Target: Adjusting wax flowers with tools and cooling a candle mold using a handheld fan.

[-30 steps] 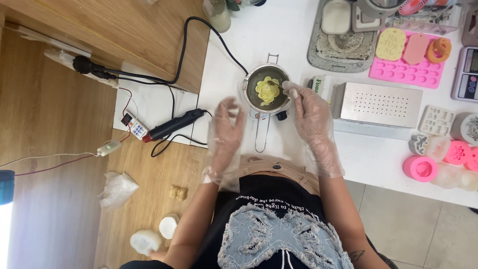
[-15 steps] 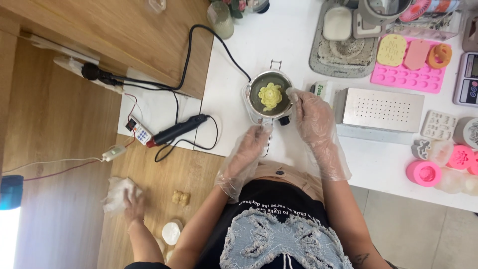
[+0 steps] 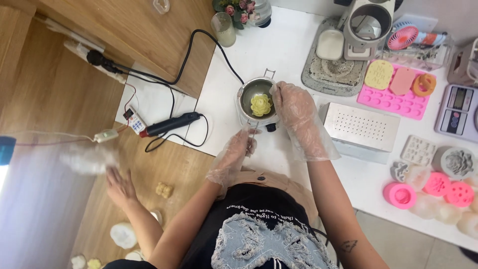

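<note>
A small metal pot (image 3: 244, 98) stands on a little heater on the white table (image 3: 279, 45), with a yellow flower-shaped piece (image 3: 261, 104) inside it. My left hand (image 3: 238, 150), in a clear plastic glove, is closed on the pot's wire handle (image 3: 253, 131) at the near side. My right hand (image 3: 294, 112), also gloved, curls over the pot's right rim, its fingertips at the edge.
A perforated metal box (image 3: 361, 121) lies right of the pot, with a pink mould tray (image 3: 393, 97) and a scale (image 3: 455, 112) behind. Round pink moulds (image 3: 401, 194) sit near the front edge. A black corded tool (image 3: 172, 124) lies left. Another person's hand (image 3: 119, 187) reaches over the wooden floor.
My left hand dropped to the pot's handle and closed on it. My right hand slid up along the rim. The other person's hand came in and lifted the plastic bag off the floor.
</note>
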